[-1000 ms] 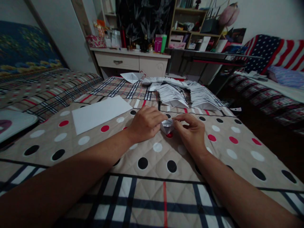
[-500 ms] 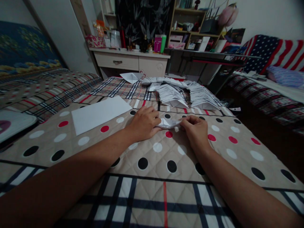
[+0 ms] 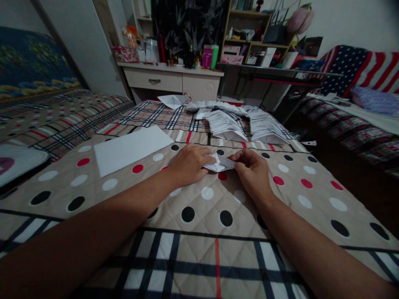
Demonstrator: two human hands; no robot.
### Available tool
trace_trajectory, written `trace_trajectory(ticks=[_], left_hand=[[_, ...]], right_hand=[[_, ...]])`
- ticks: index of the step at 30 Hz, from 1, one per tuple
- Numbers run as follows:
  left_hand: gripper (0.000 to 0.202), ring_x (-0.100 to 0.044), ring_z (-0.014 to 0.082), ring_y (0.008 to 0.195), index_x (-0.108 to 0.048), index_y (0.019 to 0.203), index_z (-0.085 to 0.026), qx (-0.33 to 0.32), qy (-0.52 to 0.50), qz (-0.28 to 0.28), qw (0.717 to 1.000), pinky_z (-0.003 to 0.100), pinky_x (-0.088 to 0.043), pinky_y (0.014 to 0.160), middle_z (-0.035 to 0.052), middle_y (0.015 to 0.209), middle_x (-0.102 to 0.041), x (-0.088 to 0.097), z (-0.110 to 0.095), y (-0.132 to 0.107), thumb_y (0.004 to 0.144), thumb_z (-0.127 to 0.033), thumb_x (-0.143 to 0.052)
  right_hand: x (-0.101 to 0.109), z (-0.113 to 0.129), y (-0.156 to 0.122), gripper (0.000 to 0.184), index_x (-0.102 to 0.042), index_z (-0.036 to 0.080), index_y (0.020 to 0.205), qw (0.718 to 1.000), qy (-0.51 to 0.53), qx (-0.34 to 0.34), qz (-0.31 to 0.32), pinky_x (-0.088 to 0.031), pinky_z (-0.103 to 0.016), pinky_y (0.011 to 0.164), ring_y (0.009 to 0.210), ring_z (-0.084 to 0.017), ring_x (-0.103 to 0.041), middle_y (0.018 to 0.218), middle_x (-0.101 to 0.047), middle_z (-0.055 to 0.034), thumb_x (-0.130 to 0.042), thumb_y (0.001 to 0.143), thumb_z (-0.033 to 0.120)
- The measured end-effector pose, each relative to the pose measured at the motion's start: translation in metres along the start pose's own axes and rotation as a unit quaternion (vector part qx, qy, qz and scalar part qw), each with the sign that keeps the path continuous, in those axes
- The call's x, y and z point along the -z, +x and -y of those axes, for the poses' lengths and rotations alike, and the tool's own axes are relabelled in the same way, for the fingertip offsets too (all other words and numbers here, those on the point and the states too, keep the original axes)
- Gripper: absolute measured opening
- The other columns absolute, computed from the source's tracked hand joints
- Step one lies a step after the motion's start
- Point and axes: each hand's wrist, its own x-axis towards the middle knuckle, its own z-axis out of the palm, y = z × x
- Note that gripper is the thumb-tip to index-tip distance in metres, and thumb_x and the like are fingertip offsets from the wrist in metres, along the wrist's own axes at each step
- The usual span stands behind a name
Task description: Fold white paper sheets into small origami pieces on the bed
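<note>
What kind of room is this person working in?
Most likely a bedroom: a quilted bedspread with polka dots and plaid covers the work surface, a white drawer unit stands beyond it, and a striped pillow lies off to the right.

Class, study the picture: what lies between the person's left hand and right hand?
In the head view, a small folded white paper lies between the left hand and the right hand, both touching it.

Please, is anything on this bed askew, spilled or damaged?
Nothing looks spilled or damaged. Slightly askew: the flat white rectangular paper, left of the left hand, lies slanted against the pattern of the beige dotted quilt.
</note>
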Motion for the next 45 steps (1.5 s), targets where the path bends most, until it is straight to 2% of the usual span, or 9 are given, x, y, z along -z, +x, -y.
trace_trajectory(ticks=[3,6,10,16,22,30,35,40,45], left_hand=[[0.029,-0.060,0.0249,0.103,-0.071,0.105,-0.025,-0.021,0.033,0.002,0.999,0.041,-0.042,0.086,0.0053,0.113,-0.069,0.002,0.000,0.000,0.077,-0.017,-0.066],[0.031,-0.058,0.0249,0.104,-0.071,0.105,-0.027,-0.032,0.039,-0.003,0.999,0.041,-0.042,0.086,0.0041,0.115,-0.068,0.002,0.000,0.000,0.078,-0.015,-0.066],[0.025,-0.060,0.0227,0.101,-0.073,0.098,-0.025,-0.009,0.006,-0.024,1.000,0.040,-0.044,0.086,0.0031,0.111,-0.070,-0.002,0.003,0.000,0.078,-0.013,-0.066],[0.020,-0.066,0.0194,0.091,-0.074,0.086,-0.021,0.038,-0.101,-0.093,0.990,0.035,-0.048,0.082,0.0030,0.093,-0.074,-0.009,0.006,0.002,0.076,-0.007,-0.064],[0.009,-0.068,0.0159,0.081,-0.072,0.082,-0.019,0.075,-0.202,-0.128,0.968,0.029,-0.050,0.077,0.0020,0.084,-0.074,-0.011,0.001,0.003,0.074,-0.014,-0.073],[0.034,-0.068,0.0147,0.073,-0.069,0.102,-0.021,0.173,-0.278,-0.090,0.941,0.026,-0.050,0.071,-0.0011,0.081,-0.073,-0.007,-0.005,0.002,0.069,-0.016,-0.076],[0.021,-0.067,0.0157,0.075,-0.074,0.089,-0.021,0.201,-0.301,-0.036,0.932,0.025,-0.048,0.067,0.0005,0.084,-0.074,-0.010,-0.003,0.002,0.069,-0.023,-0.077],[0.021,-0.066,0.0148,0.077,-0.071,0.090,-0.020,0.189,-0.282,-0.044,0.939,0.024,-0.047,0.067,-0.0004,0.086,-0.072,-0.010,0.001,0.001,0.069,-0.019,-0.075],[0.026,-0.066,0.0172,0.087,-0.068,0.099,-0.022,0.139,-0.189,-0.070,0.970,0.027,-0.047,0.076,0.0011,0.098,-0.072,-0.008,0.002,0.000,0.073,-0.020,-0.074]], right_hand=[[0.000,0.003,-0.003,0.035,-0.071,0.022,0.086,0.989,-0.121,0.076,0.045,-0.051,-0.035,0.076,0.085,-0.022,-0.067,0.091,-0.073,-0.0037,-0.046,0.067,0.007],[0.000,0.010,-0.004,0.037,-0.074,0.023,0.085,0.970,-0.194,0.104,0.101,-0.049,-0.039,0.083,0.094,-0.025,-0.066,0.103,-0.072,-0.0048,-0.044,0.071,0.007],[0.002,0.012,-0.003,0.032,-0.074,0.021,0.088,0.979,-0.147,0.075,0.121,-0.049,-0.039,0.084,0.095,-0.025,-0.066,0.100,-0.073,-0.0053,-0.048,0.072,0.012],[-0.001,0.009,-0.004,0.025,-0.070,0.021,0.091,0.988,-0.117,0.015,0.095,-0.048,-0.031,0.062,0.068,-0.019,-0.064,0.083,-0.072,-0.0029,-0.072,0.071,0.035],[-0.003,0.008,-0.003,0.039,-0.060,0.019,0.094,0.999,-0.025,-0.011,0.047,-0.050,-0.030,0.064,0.078,-0.021,-0.067,0.090,-0.071,-0.0044,-0.080,0.063,0.032],[-0.004,0.004,-0.001,0.028,-0.067,0.017,0.087,0.992,0.034,-0.083,0.084,-0.050,-0.031,0.062,0.068,-0.018,-0.065,0.083,-0.071,-0.0046,-0.079,0.064,0.027],[-0.005,0.003,0.000,0.027,-0.066,0.017,0.087,0.992,0.047,-0.086,0.083,-0.050,-0.030,0.063,0.067,-0.017,-0.064,0.078,-0.069,-0.0024,-0.077,0.063,0.022],[-0.005,0.000,0.000,0.025,-0.061,0.020,0.084,0.996,-0.002,-0.045,0.081,-0.046,-0.027,0.060,0.066,-0.016,-0.062,0.078,-0.068,0.0005,-0.076,0.064,0.019],[-0.002,0.000,-0.001,0.011,-0.066,0.021,0.078,0.988,-0.129,0.013,0.084,-0.045,-0.028,0.065,0.074,-0.017,-0.063,0.089,-0.069,-0.0012,-0.072,0.070,0.015]])
